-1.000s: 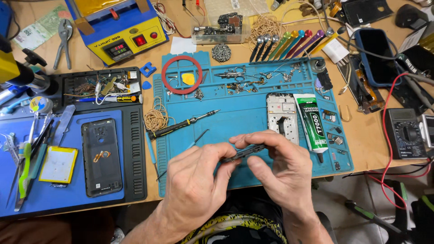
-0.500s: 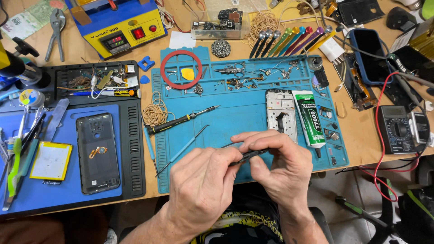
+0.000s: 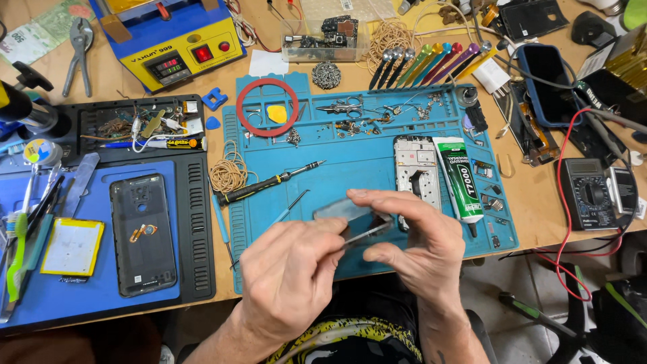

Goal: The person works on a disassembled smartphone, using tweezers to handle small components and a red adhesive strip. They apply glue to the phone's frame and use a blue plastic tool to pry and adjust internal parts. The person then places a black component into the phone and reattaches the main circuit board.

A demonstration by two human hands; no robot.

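At the left edge of the worktop a dark phone back cover (image 3: 143,232) lies on a blue mat (image 3: 87,296), with a yellow-framed flat battery (image 3: 71,247) beside it toward that edge. On the large teal work mat (image 3: 323,168), a black-handled screwdriver (image 3: 266,183) rests at a slant near the mat's left edge, a thin probe (image 3: 286,212) just below it.

Near the front edge of the teal mat the left hand (image 3: 290,276) has its thumb and fingers pinched together on a slim metal tool (image 3: 364,232) — half a second ago the hands sat closer and lower, the tool tucked between them. Now the tool's tip lies against a thin dark rectangular piece (image 3: 350,216), glassy and partly see-through, which has come into view raised above the mat. The right hand (image 3: 421,249) clamps that piece by its edges, forefinger stretched over the top, thumb beneath. The piece now looks lifted clear, with the tool worked along its underside.

Right of the hands, a white phone frame (image 3: 416,168) and a tube of adhesive (image 3: 459,176) lie side by side on the mat; both sit as they did a second ago. A multimeter (image 3: 588,192) sits near the worktop's right edge, off the mat.
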